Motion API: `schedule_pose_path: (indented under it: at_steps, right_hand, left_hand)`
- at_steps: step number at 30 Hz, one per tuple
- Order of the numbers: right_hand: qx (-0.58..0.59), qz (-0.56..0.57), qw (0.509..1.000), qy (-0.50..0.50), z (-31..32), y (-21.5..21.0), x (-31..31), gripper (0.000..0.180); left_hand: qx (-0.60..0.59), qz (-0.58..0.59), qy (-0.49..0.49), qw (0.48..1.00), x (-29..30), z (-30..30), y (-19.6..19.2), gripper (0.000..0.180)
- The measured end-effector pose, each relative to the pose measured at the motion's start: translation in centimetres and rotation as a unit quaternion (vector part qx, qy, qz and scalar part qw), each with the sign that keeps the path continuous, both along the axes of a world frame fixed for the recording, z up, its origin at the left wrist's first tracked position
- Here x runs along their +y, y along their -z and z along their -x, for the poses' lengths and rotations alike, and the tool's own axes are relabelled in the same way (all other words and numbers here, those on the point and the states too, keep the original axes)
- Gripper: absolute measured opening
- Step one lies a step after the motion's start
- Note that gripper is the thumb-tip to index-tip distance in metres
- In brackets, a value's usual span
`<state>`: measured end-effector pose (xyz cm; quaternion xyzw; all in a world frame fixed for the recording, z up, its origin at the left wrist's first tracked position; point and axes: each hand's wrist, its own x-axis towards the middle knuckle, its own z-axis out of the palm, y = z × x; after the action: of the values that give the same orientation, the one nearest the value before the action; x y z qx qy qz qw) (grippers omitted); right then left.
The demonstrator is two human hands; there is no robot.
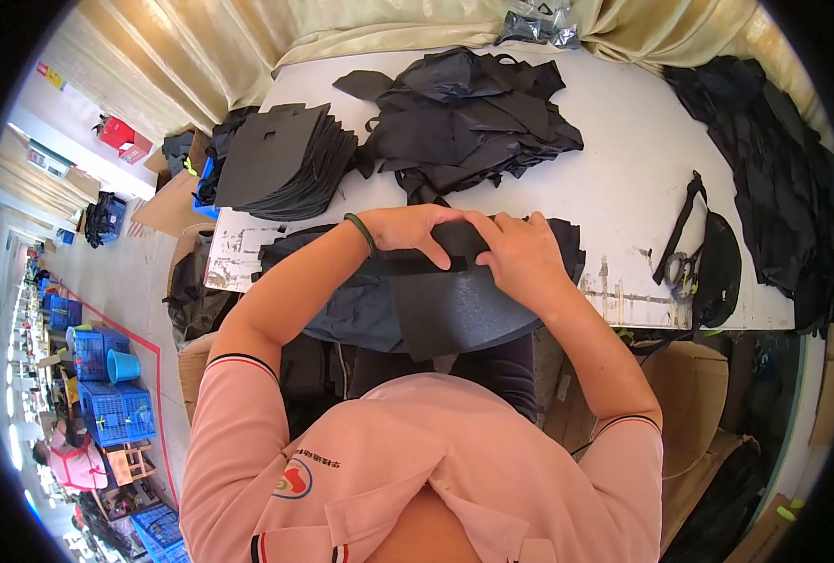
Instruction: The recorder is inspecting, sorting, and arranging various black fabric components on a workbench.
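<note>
Fabric, black and cut to a panel [454, 310], is held at the middle of the frame, just over the near edge of the white desk [623, 178] and above the person's lap. The left hand [412, 230] is closed over the panel's upper edge from the left, its fingers [440, 255] curled down onto a folded strip along that edge. The right hand [520, 253] is clamped on the same edge from the right, fingers pressed flat and thumb tucked beneath, so that both hands meet nearly touching at the fold. A dark band [362, 233] is worn on the left wrist.

The panel is judged to be light and fairly stiff for cloth: it hangs in a smooth curve below the hands rather than collapsing, and its surface looks textured, not slippery. It is best gripped along the folded top edge, where the layers are doubled and a pinch will not crease the body of the piece. Nothing about it seems fragile.

In the upper left of the frame a neat stack of similar black cut pieces [281, 159] lies on the desk, and a loose heap of black fabric parts [468, 113] is spread at upper centre. A further dark pile [783, 169] sits at the upper right, with a small black pouch with a strap [717, 267] at the right edge of the desk. Blue crates [107, 375] are seen on the floor at lower left.
</note>
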<state>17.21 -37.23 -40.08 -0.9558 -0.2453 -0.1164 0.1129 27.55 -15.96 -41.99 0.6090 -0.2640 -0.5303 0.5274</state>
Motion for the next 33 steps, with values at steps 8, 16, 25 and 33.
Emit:
schedule_pose_path:
  at_steps: [8, 16, 25, 33]
  right_hand:
    - [0.03, 0.007, 0.999, 0.03, 0.1, 0.4, 0.4, 0.06]
    - [0.032, 0.008, 0.998, 0.047, 0.0, 0.5, 0.7, 0.055]
    - [0.081, -0.004, 0.994, 0.07, -0.4, 0.5, 0.8, 0.049]
    - [0.084, -0.016, 0.994, 0.075, -1.7, 3.1, -1.2, 0.05]
  left_hand:
    - [-0.134, -0.062, 0.019, 0.989, -0.4, 0.5, -0.7, 0.06]
    - [-0.179, -0.038, -0.006, 0.983, -0.9, 1.5, -0.9, 0.064]
    - [-0.247, -0.031, 0.0, 0.969, -0.9, 1.8, -0.5, 0.075]
    - [-0.697, -0.112, 0.023, 0.707, 0.4, 7.4, 1.7, 0.095]
